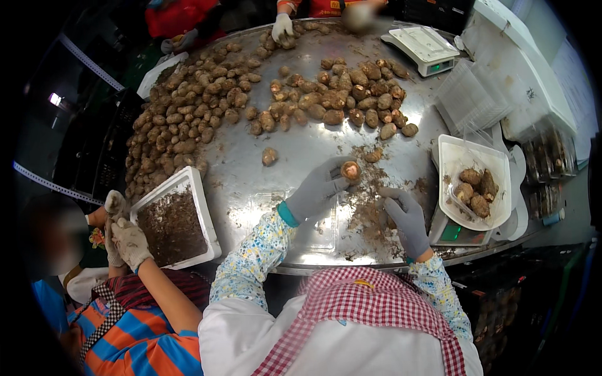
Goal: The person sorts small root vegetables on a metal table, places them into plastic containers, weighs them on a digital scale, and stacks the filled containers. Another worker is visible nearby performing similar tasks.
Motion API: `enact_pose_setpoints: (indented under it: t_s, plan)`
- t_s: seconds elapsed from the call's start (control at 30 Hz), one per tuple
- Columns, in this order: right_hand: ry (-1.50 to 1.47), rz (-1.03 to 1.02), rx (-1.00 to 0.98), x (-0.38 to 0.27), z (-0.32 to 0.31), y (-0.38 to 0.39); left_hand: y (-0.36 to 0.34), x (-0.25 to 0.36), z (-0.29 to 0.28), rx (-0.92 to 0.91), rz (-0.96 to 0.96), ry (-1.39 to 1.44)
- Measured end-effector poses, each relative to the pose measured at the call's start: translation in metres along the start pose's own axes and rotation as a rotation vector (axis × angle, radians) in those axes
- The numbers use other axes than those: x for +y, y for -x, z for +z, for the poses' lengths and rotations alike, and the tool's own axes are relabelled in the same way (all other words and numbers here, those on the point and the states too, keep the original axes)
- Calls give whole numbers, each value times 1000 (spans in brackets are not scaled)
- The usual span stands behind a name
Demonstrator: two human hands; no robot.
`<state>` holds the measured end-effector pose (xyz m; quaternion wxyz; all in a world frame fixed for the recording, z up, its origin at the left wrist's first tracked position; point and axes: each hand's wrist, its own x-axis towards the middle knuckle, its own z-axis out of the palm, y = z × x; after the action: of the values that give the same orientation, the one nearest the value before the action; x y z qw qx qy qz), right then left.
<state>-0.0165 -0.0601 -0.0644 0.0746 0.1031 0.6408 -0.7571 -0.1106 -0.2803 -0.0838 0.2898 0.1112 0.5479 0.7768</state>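
My left hand (315, 193), in a grey glove, grips a small taro corm (351, 170) over the metal table (251, 166). The corm's pale pinkish cut end faces up. To its right, my right hand (407, 220), also grey-gloved, hovers over brown peel scraps (370, 216) with fingers apart; I make out nothing in it. A single taro (269, 156) lies left of my left hand, and a smaller piece (374, 155) sits just beyond it. A clear plastic tray (320, 233) appears beneath my left wrist. No blade shows in either hand.
A large taro heap (182, 119) covers the table's left; another pile (351, 94) lies farther back. Right: a scale with a white dish (446, 188) holding several taros, and stacked clear trays (470, 94). A second scale (426, 47) stands behind. Left, a co-worker's gloved hands (128, 241) adjoin a dirt-filled white box (213, 235).
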Motion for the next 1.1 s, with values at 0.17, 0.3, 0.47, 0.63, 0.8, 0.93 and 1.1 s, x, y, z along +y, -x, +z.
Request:
enact_pose_setpoints:
  t_s: [0.17, 0.3, 0.47, 0.63, 0.8, 0.93, 1.1]
  plan:
    - [243, -97, 71, 7, -4, -3, 10, -9, 15, -27, 13, -127]
    - [236, -21, 10, 7, -6, 1, 19, -18, 37, 40, 166, -741]
    - [-20, 110, -105, 28, -18, 3, 25, -15, 54, -24, 169, -718]
    - [-17, 111, -221, 63, -26, 5, 24, -34, 52, -17, 263, -727]
    - [278, -157, -242, 74, -25, 2, 29, -34, 57, 11, 220, -727]
    - [-9, -47, -192, 76, -15, 5, 30, -36, 57, 24, 127, -695]
    - [-160, 60, -192, 56, -2, 6, 22, -9, 13, 147, -6, -656]
